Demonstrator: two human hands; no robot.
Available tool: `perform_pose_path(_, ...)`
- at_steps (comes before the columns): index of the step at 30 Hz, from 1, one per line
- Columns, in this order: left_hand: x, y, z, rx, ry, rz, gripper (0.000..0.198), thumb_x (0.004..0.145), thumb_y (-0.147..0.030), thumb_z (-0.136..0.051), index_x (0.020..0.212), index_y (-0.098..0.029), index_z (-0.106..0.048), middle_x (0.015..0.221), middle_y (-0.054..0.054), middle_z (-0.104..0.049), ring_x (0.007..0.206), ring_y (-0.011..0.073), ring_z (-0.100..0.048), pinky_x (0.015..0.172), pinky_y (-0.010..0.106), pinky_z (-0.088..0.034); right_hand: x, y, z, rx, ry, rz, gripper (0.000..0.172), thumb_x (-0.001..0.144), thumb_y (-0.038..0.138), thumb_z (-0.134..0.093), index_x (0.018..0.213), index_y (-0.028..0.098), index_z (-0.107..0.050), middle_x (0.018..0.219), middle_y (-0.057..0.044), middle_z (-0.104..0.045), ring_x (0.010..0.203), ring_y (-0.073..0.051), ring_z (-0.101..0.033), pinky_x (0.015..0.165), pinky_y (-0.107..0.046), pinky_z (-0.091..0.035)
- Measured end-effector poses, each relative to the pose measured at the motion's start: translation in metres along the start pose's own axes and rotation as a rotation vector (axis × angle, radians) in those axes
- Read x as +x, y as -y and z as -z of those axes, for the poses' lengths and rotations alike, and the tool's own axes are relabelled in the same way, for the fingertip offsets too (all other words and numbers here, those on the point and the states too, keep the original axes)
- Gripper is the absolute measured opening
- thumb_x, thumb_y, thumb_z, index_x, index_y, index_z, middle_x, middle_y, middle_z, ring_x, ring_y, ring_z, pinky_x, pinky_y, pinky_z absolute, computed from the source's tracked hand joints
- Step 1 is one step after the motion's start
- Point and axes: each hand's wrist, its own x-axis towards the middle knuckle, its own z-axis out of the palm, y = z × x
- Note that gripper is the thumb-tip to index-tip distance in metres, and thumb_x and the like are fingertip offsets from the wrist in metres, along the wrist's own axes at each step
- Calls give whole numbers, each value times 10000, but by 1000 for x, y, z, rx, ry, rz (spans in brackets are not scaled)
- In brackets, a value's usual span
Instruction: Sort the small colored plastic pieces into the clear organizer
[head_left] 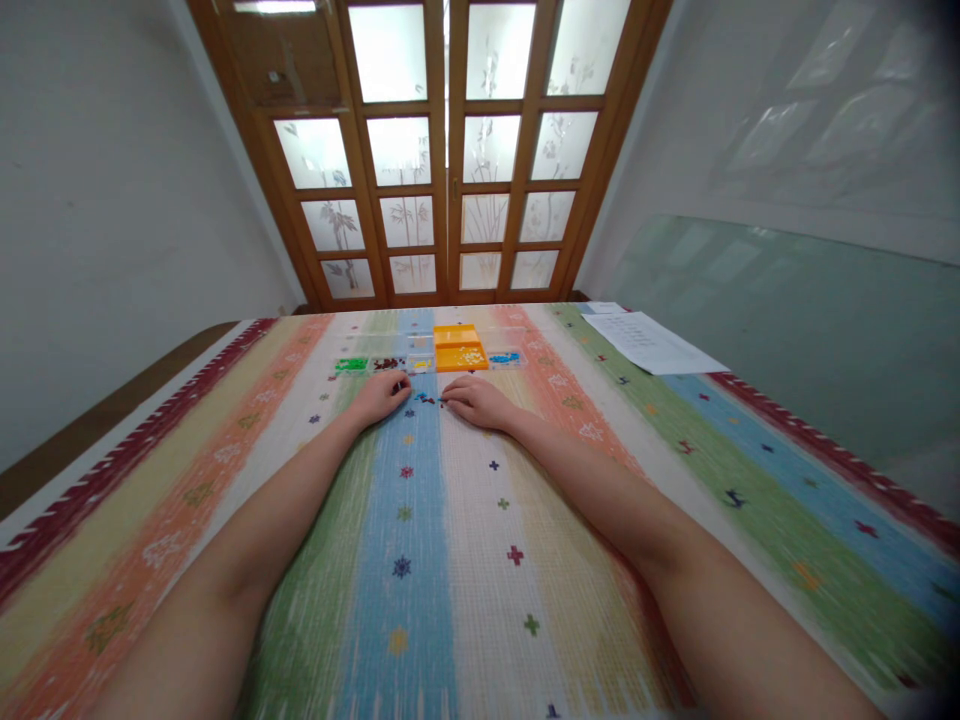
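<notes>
On striped cloth (420, 560) before glazed doors (442, 150), left hand (382, 396), right hand (477, 401), beads (424, 399).

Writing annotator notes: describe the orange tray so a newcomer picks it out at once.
Find the wooden glazed doors at the far end, then the striped tablecloth before them. Just beyond the left hand and right hand runs a row of small bead compartments. The orange tray sits mid-row: the only opaque bright-orange piece, its neighbours clear, holding green beads and blue beads.
</notes>
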Motion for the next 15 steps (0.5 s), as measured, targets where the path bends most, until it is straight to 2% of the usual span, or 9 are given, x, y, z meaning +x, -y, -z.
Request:
perform_pose_path(11, -2, 9, 2, 46, -6, -15, 171, 899, -296, -576, 876, -219, -727, 906, 54, -713, 856, 226, -631, 806, 336, -462, 3, -2, -6, -87, 17, 5, 288, 1039, 231, -512, 1129, 198, -784, 1163, -98, -755, 1077, -222, -673, 1003, -386, -509)
perform_pose_path(15, -5, 13, 8, -25, 46, -45, 159, 870, -299, -609, 897, -215, -741, 896, 46, -699, 807, 204, -615, 766, 316, -469, 2, -6, -3, -145, -48, -45, 302, 1053, 251, -496, 1154, 211, -778, 1214, -96, -742, 1113, -231, -667, 1023, -401, -498)
